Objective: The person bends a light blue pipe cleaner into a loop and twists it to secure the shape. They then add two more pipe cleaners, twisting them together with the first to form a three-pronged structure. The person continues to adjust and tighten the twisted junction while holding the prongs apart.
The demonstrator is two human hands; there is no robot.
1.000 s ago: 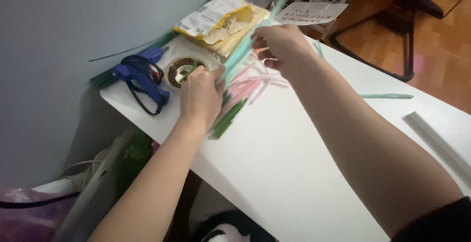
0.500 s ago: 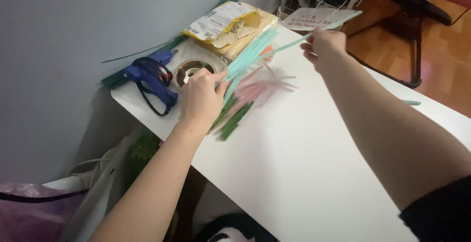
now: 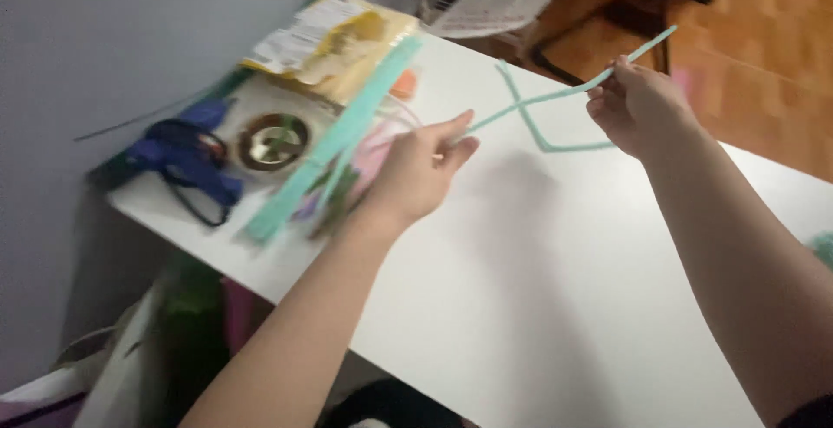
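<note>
Pipe cleaner (image 3: pixel 555 95), teal, strung in air over white table (image 3: pixel 538 306): right hand (image 3: pixel 638 102) pinches end at 2 o'clock, left hand (image 3: pixel 421 167) fingertips pinch other end. Risk: light grip slips, cleaner drops; left forearm near teal bundle (image 3: pixel 334 141) at 10 o'clock, could sweep it onto glue gun (image 3: pixel 186 163).

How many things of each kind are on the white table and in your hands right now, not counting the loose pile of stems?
Teal stem held in both hands: 1
Teal stem lying bent on the table: 1
Blue glue gun: 1
Round tape roll: 1
Yellow packet: 1
Total: 5
</note>
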